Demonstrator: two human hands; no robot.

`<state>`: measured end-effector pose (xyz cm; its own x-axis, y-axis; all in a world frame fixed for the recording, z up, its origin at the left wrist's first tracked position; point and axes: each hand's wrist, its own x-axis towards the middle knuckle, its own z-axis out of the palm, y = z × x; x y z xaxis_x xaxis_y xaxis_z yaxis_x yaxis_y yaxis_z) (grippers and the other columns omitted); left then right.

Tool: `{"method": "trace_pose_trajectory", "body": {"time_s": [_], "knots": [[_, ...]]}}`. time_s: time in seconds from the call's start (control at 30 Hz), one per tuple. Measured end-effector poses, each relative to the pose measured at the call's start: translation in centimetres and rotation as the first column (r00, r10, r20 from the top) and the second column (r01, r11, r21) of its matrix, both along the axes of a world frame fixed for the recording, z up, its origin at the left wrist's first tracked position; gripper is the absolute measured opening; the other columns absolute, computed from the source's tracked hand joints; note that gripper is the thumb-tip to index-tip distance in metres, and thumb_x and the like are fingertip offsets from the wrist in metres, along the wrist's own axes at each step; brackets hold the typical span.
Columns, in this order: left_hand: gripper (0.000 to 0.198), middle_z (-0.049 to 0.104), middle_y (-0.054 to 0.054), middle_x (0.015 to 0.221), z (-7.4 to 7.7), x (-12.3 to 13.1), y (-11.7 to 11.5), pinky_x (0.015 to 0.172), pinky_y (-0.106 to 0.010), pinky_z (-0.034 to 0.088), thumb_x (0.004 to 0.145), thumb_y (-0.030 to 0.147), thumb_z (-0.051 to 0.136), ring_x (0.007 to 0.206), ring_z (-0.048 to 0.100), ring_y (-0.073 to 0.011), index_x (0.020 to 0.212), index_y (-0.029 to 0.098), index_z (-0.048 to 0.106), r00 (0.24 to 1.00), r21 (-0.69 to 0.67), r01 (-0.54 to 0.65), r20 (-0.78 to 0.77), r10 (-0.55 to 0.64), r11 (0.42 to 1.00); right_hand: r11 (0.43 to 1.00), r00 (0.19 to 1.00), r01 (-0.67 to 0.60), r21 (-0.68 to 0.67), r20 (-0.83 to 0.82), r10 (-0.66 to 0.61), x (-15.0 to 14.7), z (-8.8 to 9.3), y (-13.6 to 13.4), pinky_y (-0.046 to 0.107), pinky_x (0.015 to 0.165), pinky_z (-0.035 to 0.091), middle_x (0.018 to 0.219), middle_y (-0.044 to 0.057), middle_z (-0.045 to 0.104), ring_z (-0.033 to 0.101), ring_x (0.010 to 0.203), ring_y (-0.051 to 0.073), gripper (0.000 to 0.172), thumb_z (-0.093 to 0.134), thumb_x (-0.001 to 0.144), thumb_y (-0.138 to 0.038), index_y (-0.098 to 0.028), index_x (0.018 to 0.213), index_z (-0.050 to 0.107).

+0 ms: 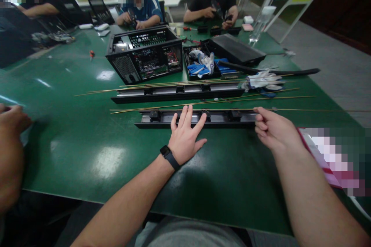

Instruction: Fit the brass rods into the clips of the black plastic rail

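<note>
The black channel-shaped rail with a silver inner face [220, 124] lies on the green tabletop [87, 135] directly in front of you, parallel to the table edge. Dark blocks sit along its channel. A thin brass-coloured rod [232, 110] runs along the rail's far side and extends beyond its right end.

Your left hand [185, 139] is spread, palm down, fingers reaching across the rail; how firmly it presses cannot be told. Your right hand [274, 125] is curled at the rail's right end, with thumb and forefinger appearing to pinch the rod.

Caution: the rod looks slender and may bend or spring aside if your right hand pulls off-line. The rail may slide or tip if left-hand pressure is uneven.

Beyond lies a second black rail [174, 97] with further rods. Crossing rods could snag one another if lifted at an angle. White-and-blue work gloves [265, 80] lie near its right end; a black open-sided computer case [147, 56] stands farther back.
</note>
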<state>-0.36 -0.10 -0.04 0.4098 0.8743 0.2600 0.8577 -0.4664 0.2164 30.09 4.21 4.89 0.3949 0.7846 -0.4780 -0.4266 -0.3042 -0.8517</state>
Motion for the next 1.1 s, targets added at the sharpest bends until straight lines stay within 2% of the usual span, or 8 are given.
{"method": "trace_pose_trajectory", "body": {"time_s": [0.13, 0.27, 0.47, 0.67, 0.77, 0.9, 1.0, 1.1], "knots": [[0.094, 0.030, -0.027, 0.204, 0.1, 0.1, 0.0, 0.146, -0.083, 0.028, 0.104, 0.041, 0.098, 0.191, 0.027, -0.0527, 0.188, 0.034, 0.056, 1.000, 0.000, 0.001, 0.000, -0.001, 1.000, 1.000, 1.000, 0.004, 0.010, 0.009, -0.004, -0.1, -0.3, 0.0, 0.017, 0.034, 0.022, 0.068, -0.007, 0.056, 0.036, 0.039, 0.004, 0.026, 0.068, 0.121, -0.020, -0.021, 0.096, 0.072], [0.093, 0.030, -0.029, 0.203, 0.2, 0.1, 0.0, 0.146, -0.084, 0.029, 0.105, 0.041, 0.098, 0.190, 0.027, -0.0537, 0.188, 0.032, 0.057, 1.000, -0.002, 0.002, -0.006, -0.002, 1.000, 0.999, 0.998, 0.052, 0.016, 0.024, -0.052, 0.6, -0.6, 0.2, 0.016, 0.035, 0.023, 0.066, -0.008, 0.054, 0.036, 0.039, 0.004, 0.024, 0.069, 0.120, -0.019, -0.022, 0.096, 0.071], [0.093, 0.031, -0.028, 0.203, 0.2, 0.0, 0.0, 0.146, -0.084, 0.029, 0.105, 0.041, 0.097, 0.190, 0.028, -0.0529, 0.188, 0.033, 0.056, 1.000, -0.002, 0.004, -0.001, -0.004, 1.000, 0.999, 0.999, -0.043, 0.026, 0.012, 0.043, -0.2, -0.9, 0.1, 0.017, 0.033, 0.024, 0.067, -0.007, 0.057, 0.038, 0.039, 0.005, 0.018, 0.075, 0.118, -0.024, -0.022, 0.100, 0.073], [0.095, 0.030, -0.027, 0.204, 0.0, 0.0, 0.0, 0.146, -0.084, 0.027, 0.104, 0.042, 0.098, 0.191, 0.026, -0.0532, 0.189, 0.034, 0.055, 1.000, 0.004, 0.007, 0.000, -0.007, 1.000, 0.997, 0.997, 0.073, 0.028, 0.022, -0.074, 0.0, -0.5, 0.1, 0.017, 0.035, 0.024, 0.066, -0.008, 0.055, 0.037, 0.039, 0.004, 0.026, 0.069, 0.119, -0.018, -0.022, 0.093, 0.069], [0.094, 0.030, -0.028, 0.204, 0.0, 0.0, 0.0, 0.146, -0.084, 0.028, 0.105, 0.042, 0.097, 0.191, 0.027, -0.0534, 0.189, 0.033, 0.055, 1.000, 0.001, 0.006, 0.001, -0.006, 1.000, 0.999, 0.999, 0.043, 0.032, 0.026, -0.043, -0.9, -0.1, -0.2, 0.017, 0.033, 0.023, 0.066, -0.007, 0.056, 0.037, 0.038, 0.004, 0.029, 0.063, 0.121, -0.013, -0.020, 0.093, 0.070], [0.093, 0.029, -0.029, 0.203, 0.1, 0.0, 0.0, 0.146, -0.084, 0.029, 0.105, 0.041, 0.097, 0.190, 0.027, -0.0534, 0.188, 0.032, 0.056, 1.000, -0.001, 0.005, -0.002, -0.005, 1.000, 1.000, 1.000, 0.013, 0.014, 0.028, -0.013, -1.9, 0.4, -0.4, 0.017, 0.032, 0.022, 0.067, -0.008, 0.056, 0.036, 0.038, 0.004, 0.031, 0.061, 0.123, -0.015, -0.019, 0.094, 0.071], [0.095, 0.030, -0.027, 0.204, 0.0, 0.0, 0.0, 0.146, -0.084, 0.028, 0.104, 0.042, 0.098, 0.191, 0.027, -0.0533, 0.189, 0.034, 0.055, 1.000, 0.003, 0.005, -0.004, -0.005, 1.000, 0.997, 0.997, 0.076, 0.014, 0.019, -0.076, -1.3, 0.4, -0.2, 0.018, 0.033, 0.022, 0.066, -0.008, 0.054, 0.036, 0.038, 0.004, 0.035, 0.056, 0.125, -0.015, -0.020, 0.093, 0.070], [0.096, 0.031, -0.027, 0.204, -0.1, 0.0, 0.0, 0.146, -0.083, 0.028, 0.104, 0.043, 0.098, 0.191, 0.026, -0.0532, 0.189, 0.034, 0.054, 1.000, 0.007, 0.004, -0.005, -0.004, 1.000, 0.997, 0.997, 0.070, 0.024, 0.013, -0.070, -0.6, 0.0, 0.0, 0.017, 0.034, 0.022, 0.066, -0.009, 0.053, 0.036, 0.038, 0.004, 0.028, 0.066, 0.122, -0.018, -0.021, 0.094, 0.069]]}}
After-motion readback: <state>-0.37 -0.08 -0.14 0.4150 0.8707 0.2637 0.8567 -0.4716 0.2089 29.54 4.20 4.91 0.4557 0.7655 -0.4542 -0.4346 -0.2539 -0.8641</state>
